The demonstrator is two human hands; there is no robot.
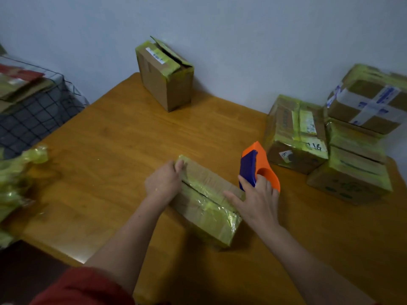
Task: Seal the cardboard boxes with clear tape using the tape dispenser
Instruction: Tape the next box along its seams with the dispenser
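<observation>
A small cardboard box point(207, 205) lies on the wooden table point(114, 150), its top seam covered with shiny yellowish tape. My left hand point(164, 182) grips the box's far left end, fingers curled over its edge. My right hand point(256, 201) holds the orange and blue tape dispenser point(257, 167) at the box's right side, thumb stretched onto the box top.
A taller box point(164, 73) with a loose flap stands at the back by the wall. Several taped boxes point(330, 137) are stacked at the right. Crumpled yellowish tape point(15, 183) lies at the left edge, beside a dark checked cloth point(33, 111).
</observation>
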